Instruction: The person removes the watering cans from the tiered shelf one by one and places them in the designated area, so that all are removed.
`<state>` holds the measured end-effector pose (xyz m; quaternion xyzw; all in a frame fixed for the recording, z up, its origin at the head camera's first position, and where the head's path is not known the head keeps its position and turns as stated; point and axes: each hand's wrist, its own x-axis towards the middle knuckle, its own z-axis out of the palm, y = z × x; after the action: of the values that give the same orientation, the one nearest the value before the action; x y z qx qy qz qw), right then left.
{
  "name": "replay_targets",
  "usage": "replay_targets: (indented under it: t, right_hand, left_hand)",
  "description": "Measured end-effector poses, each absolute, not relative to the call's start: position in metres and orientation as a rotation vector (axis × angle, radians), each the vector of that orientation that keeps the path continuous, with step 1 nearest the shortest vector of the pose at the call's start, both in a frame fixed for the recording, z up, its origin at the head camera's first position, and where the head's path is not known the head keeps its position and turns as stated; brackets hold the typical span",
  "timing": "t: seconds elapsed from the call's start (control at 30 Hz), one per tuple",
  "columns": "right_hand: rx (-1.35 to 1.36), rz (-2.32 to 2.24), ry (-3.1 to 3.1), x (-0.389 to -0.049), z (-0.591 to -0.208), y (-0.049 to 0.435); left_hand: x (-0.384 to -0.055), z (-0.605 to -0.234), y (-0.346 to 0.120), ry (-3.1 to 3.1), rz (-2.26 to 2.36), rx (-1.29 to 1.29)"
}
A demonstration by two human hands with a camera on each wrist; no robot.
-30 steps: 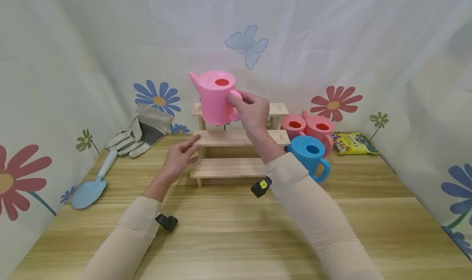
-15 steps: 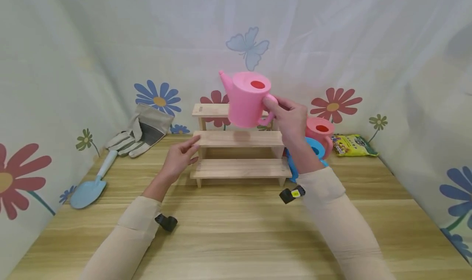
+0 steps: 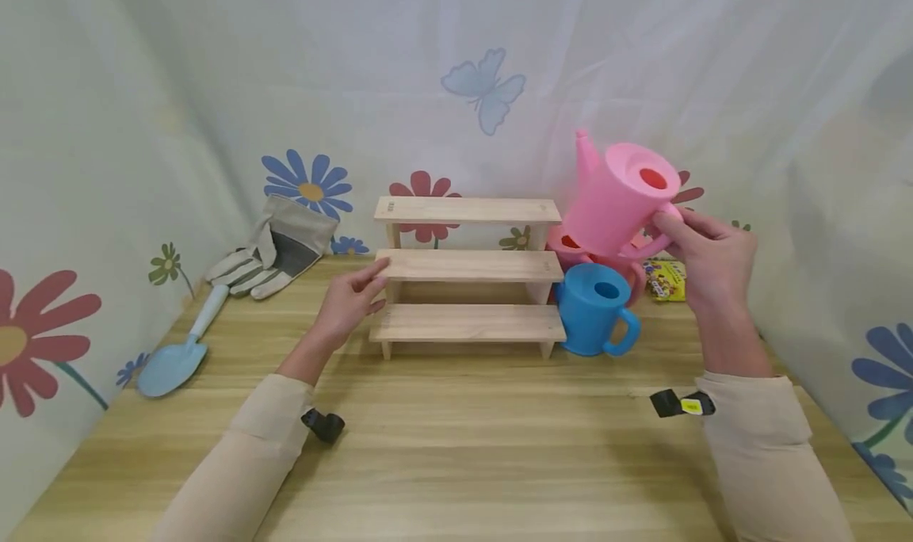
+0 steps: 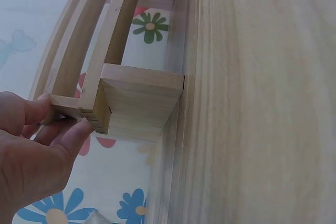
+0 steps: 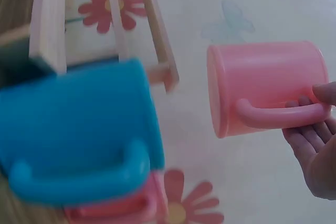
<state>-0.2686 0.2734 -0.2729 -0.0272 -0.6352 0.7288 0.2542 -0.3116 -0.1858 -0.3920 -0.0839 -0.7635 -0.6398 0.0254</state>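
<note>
In the head view my right hand (image 3: pixel 713 265) holds a pink watering can (image 3: pixel 624 197) by its handle, raised and tilted at the right of the three-tier wooden shelf (image 3: pixel 467 266). In the right wrist view the can (image 5: pixel 268 77) lies sideways across the picture, thumb and fingers at its handle. My left hand (image 3: pixel 349 304) stays at the shelf's left end. Its fingers and thumb pinch the shelf's side frame (image 4: pixel 68 106) in the left wrist view. Below the raised can stand a blue watering can (image 3: pixel 590 312) and two more pink cans (image 3: pixel 562 245), partly hidden.
A yellow packet (image 3: pixel 665 280) lies behind the right hand. At the left, a work glove (image 3: pixel 292 225) and a light-blue trowel (image 3: pixel 171 368) rest on the wooden table (image 3: pixel 456 447). A flower-printed curtain (image 3: pixel 399 74) hangs around the back and sides.
My right hand has carried the pink watering can from in front of the shelf's top tier to the right, above the other cans, tilting it. The left hand keeps its place.
</note>
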Motion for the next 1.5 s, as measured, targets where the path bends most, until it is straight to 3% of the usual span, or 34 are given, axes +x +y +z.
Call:
replay_targets:
  t: [0.4, 0.9, 1.2, 1.5]
  right_hand:
    - [-0.335, 1.979, -1.899, -0.251, -0.288, 0.343]
    - [-0.069, 1.823, -2.309, -0.241, -0.306, 0.398]
    - [0.234, 2.053, -2.494, -0.251, -0.321, 0.418]
    - [0.105, 1.841, -2.776, -0.254, -0.331, 0.421]
  left_hand:
    - [-0.313, -0.391, -0.187, -2.361, -1.986, -0.257]
    - [-0.314, -0.395, -0.184, -2.355, -1.996, -0.248]
    - [-0.314, -0.392, -0.184, -2.352, -1.985, -0.259]
    - [-0.313, -0.394, -0.185, -2.369, -1.968, -0.268]
